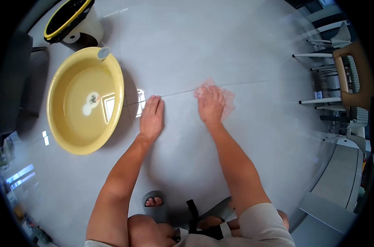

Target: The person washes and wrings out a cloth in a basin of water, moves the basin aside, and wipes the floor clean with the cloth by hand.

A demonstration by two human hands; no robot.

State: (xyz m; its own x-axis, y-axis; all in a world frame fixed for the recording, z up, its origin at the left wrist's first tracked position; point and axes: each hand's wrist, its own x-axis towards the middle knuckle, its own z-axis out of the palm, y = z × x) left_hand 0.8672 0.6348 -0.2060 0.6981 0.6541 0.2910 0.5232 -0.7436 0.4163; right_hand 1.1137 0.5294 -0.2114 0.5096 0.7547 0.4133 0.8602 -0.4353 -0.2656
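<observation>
My right hand (pixel 211 103) presses a thin pink-and-white cloth (pixel 229 103) against the glossy tiled floor (pixel 183 49), its fingers bunched on the cloth, which spreads out on both sides. To the left, my left hand (pixel 152 117) lies flat on the floor with its fingers stretched out, holding nothing. Close beside it stands a round yellow basin (pixel 118 119) of clear water, with a pale printed figure showing on its bottom. A small grey disc-shaped tag (pixel 104 52) sits on the basin's far rim.
Behind the basin is a trash bin (pixel 84 35) with a black liner and yellow rim. Chairs (pixel 351 74) with pale legs line the right side, above a grey cabinet or bench (pixel 335 177). A grey slipper (pixel 155 208) is on my foot below.
</observation>
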